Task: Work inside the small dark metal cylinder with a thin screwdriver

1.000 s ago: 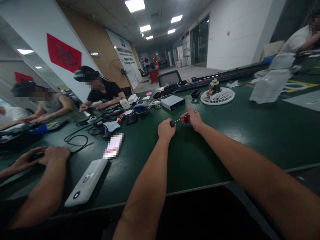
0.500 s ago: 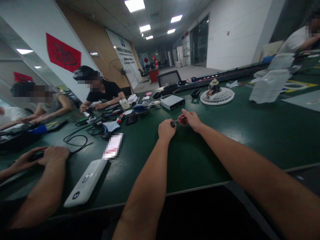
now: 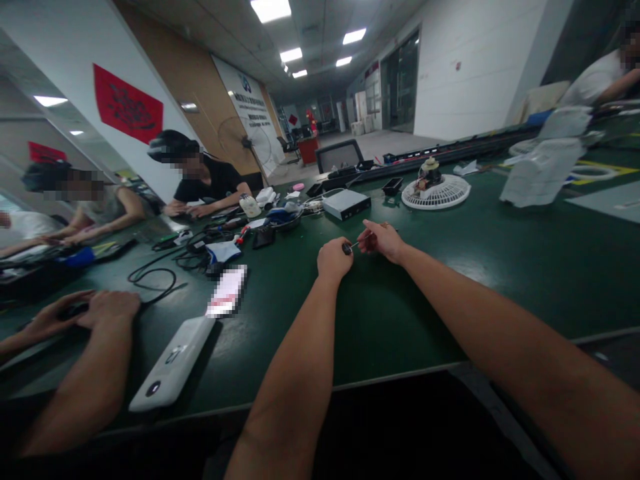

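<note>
Above the green table, my left hand (image 3: pixel 334 260) is closed around a small dark rounded part (image 3: pixel 347 249), and only its end shows beside the thumb. My right hand (image 3: pixel 383 241) is just to the right, with its fingers curled around a thin screwdriver (image 3: pixel 355 245). The metal shaft runs from the right fingers to the dark part. Whether the tip sits inside the part or only touches it is too small to tell. Most of the screwdriver's handle is hidden by the right hand.
Beyond my hands lie a grey metal box (image 3: pixel 347 204), a small black tray (image 3: pixel 393 186) and a white fan grille with a motor (image 3: pixel 435 192). A white device (image 3: pixel 173 363) and tangled cables (image 3: pixel 155 283) are left. A co-worker's hands (image 3: pixel 107 310) work at far left.
My hands stay close together in nearly the same place, still holding the dark part and the screwdriver. The whole view has shifted very slightly.
</note>
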A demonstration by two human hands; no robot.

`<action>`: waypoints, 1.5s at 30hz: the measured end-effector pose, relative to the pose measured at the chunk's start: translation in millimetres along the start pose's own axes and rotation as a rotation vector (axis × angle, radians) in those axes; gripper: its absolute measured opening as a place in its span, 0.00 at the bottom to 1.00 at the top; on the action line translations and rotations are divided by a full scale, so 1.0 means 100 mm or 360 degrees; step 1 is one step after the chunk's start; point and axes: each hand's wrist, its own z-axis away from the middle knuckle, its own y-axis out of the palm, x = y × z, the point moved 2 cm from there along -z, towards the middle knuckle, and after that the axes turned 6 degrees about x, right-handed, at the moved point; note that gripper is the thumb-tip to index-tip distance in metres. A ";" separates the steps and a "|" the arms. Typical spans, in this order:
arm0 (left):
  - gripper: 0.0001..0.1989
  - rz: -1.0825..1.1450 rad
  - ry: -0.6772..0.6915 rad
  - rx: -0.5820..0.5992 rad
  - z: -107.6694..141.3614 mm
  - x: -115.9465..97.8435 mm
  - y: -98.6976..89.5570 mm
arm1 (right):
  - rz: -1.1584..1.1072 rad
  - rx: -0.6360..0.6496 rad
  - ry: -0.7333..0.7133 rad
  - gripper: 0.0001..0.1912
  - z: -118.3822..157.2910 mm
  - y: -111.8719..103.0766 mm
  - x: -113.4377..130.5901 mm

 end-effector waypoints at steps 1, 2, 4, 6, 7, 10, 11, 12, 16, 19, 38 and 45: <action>0.11 0.0003 0.0003 0.0014 0.00 0.00 0.00 | 0.0047 -0.0034 -0.0001 0.26 0.00 -0.01 0.00; 0.11 0.0004 0.0004 0.0029 0.00 0.00 0.00 | 0.0105 -0.0080 -0.0027 0.26 0.00 -0.01 0.01; 0.12 -0.0003 0.0012 0.0046 0.00 -0.02 0.00 | 0.0160 -0.0135 -0.0096 0.24 0.00 -0.02 0.01; 0.12 -0.0010 0.0011 0.0035 0.00 -0.03 -0.01 | 0.0082 -0.0100 -0.0100 0.24 -0.01 -0.02 0.01; 0.13 -0.0010 0.0008 0.0022 0.00 -0.03 -0.01 | 0.0019 -0.0061 -0.0065 0.24 -0.01 -0.02 0.01; 0.13 -0.0009 0.0010 0.0014 0.01 -0.03 -0.01 | 0.0027 -0.0032 0.0012 0.26 -0.01 -0.01 0.00; 0.13 -0.0012 0.0014 0.0028 0.01 -0.03 -0.01 | 0.0102 -0.0057 -0.0013 0.26 -0.01 -0.02 0.01; 0.14 -0.0014 0.0019 0.0044 0.01 -0.03 -0.01 | 0.0172 -0.0087 -0.0057 0.25 -0.01 -0.02 0.01; 0.14 -0.0009 0.0004 0.0040 0.01 -0.03 0.00 | 0.0066 -0.0076 -0.0107 0.24 0.00 0.00 0.03; 0.13 -0.0004 0.0003 0.0032 0.01 -0.03 -0.01 | 0.0051 -0.0030 0.0030 0.24 0.00 0.01 0.02; 0.14 0.0023 0.0086 0.0044 0.02 -0.06 -0.03 | 0.0059 -0.0015 -0.0001 0.23 0.00 0.01 -0.01; 0.15 -0.0002 0.0098 0.0038 0.02 -0.07 -0.03 | 0.0001 -0.0040 -0.0064 0.22 -0.02 -0.02 0.02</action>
